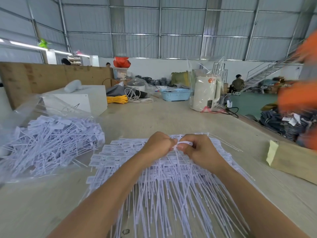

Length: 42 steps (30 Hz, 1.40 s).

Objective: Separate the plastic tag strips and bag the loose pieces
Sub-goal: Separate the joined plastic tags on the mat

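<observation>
Head view: left hand (158, 145) and right hand (200, 150), fingers curled, pinch one white tag strip (182, 144) between them, above the strip pile (154, 182) under both wrists.

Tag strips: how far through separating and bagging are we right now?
Done: a heap of loose pieces already lies in the open clear bag at left. In hand: the left hand and right hand pinch one white tag between them, over the stack. Left: a big stack of joined tag strips still covers the table; by eye, a large share remains.
</observation>
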{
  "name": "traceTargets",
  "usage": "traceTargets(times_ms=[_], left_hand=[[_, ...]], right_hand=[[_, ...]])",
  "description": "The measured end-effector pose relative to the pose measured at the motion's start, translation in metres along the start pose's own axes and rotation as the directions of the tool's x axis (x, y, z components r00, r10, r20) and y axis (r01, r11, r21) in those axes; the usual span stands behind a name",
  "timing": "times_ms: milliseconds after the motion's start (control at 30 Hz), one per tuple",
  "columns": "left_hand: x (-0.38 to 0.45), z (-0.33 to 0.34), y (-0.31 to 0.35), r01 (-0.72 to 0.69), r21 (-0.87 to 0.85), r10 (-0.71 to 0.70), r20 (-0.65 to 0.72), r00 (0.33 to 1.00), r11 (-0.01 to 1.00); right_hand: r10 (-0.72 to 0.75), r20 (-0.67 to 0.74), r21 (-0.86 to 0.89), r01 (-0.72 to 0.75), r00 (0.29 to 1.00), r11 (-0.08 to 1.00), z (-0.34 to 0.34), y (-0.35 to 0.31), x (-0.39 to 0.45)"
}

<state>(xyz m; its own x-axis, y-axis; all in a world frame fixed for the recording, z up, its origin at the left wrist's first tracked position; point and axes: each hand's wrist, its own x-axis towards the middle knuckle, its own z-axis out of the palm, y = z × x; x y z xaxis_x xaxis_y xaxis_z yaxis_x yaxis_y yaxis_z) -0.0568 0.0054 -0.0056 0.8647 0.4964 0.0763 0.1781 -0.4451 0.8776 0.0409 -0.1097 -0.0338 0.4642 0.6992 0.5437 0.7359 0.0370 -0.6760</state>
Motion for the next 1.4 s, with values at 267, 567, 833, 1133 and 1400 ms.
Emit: traceTargets(times_ms=[267,567,833,1133,1400], left_hand=[[0.000,-0.016,-0.001,-0.056,0.011,0.057,-0.097,0.994,0.998],[-0.002,-0.008,-0.008,-0.064,0.122,0.064,0.000,0.998,0.990],[-0.005,-0.002,-0.011,-0.216,0.295,0.204,0.069,0.976,0.931],[0.000,-0.017,-0.018,-0.158,0.352,0.186,-0.049,0.981,0.923],[-0.005,-0.008,-0.014,-0.132,0.222,0.140,-0.021,0.990,0.966]], right_hand=[[0.512,-0.260,0.500,-0.339,0.819,0.797,-0.040,0.019,0.002],[0.379,0.066,0.491,-0.361,0.923,0.793,-0.015,-0.013,0.001],[0.246,0.161,0.346,-0.288,0.956,0.893,0.007,-0.009,-0.005],[0.176,-0.033,0.295,-0.159,0.984,0.942,-0.001,-0.011,-0.004],[0.194,0.035,0.234,-0.196,0.980,0.952,0.001,-0.008,-0.005]])
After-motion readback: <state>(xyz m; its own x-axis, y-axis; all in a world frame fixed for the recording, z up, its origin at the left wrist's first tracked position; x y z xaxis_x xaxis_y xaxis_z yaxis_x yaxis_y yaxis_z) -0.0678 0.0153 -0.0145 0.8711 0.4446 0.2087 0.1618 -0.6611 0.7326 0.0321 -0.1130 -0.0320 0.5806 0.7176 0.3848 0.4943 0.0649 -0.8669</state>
